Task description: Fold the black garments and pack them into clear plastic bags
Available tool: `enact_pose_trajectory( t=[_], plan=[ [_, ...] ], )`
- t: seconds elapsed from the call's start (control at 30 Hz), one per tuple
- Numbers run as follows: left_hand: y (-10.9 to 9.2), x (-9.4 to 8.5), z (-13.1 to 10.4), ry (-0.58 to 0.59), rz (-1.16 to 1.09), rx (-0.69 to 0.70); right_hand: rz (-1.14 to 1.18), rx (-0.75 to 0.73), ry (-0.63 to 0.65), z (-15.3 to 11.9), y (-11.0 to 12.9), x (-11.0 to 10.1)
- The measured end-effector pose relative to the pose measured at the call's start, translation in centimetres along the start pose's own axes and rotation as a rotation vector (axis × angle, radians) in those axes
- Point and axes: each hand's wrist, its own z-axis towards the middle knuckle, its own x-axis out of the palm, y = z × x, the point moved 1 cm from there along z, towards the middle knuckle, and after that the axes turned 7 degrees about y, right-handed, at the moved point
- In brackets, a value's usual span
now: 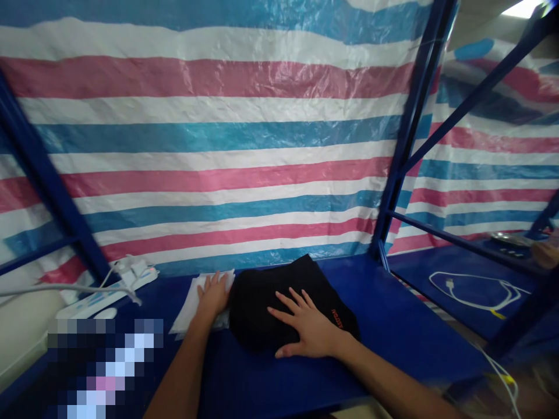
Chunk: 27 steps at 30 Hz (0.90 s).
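Note:
A folded black cloth item [257, 308] with small red lettering near its right edge lies on the blue shelf [393, 314]; what kind of garment or bag it is I cannot tell. My right hand [308, 326] rests flat on it, fingers spread. Directly left of the cloth is a stack of white, thin sheets or bags [187, 305]. On that stack lies my left hand [213, 295], its fingers stretched out and its right side close to the black cloth.
A white power strip [109, 295] with plugs and cables sits at the left. Blue metal posts [399, 139] frame the shelf, with a striped plastic sheet [227, 137] behind. A coiled white cable [474, 305] lies on the neighbouring shelf at right. The lower left is pixelated.

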Motion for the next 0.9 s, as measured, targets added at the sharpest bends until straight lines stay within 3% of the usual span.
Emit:
enact_pose_trajectory(
  t=[0.2,0.47,0.63,0.7,0.77,0.83,0.9],
  plan=[
    [0.0,0.2,-0.2,-0.013,-0.006,0.0,-0.015,-0.01,0.016,1.7,-1.4,-0.4],
    [0.0,0.3,-0.1,-0.061,-0.047,-0.009,-0.034,0.042,0.069,8.8,-5.7,-2.6],
    [-0.9,-1.4,-0.7,-0.146,-0.087,0.015,-0.004,0.03,0.031,9.7,-6.4,-3.0],
    [-1.6,-3.0,-1.7,-0.231,-0.141,0.165,0.03,0.013,0.029,8.6,-6.5,-3.4],
    [-2.5,-4.6,-2.9,-0.27,-0.209,0.419,0.047,-0.002,0.027,7.1,-6.8,-4.1],
    [-3.3,-5.9,-4.0,-0.245,-0.254,0.612,0.045,-0.022,-0.002,5.4,-7.4,-4.7],
    [-4.2,-6.6,-4.8,-0.206,-0.27,0.689,0.041,-0.039,-0.067,3.6,-8.1,-5.1]
  ],
)
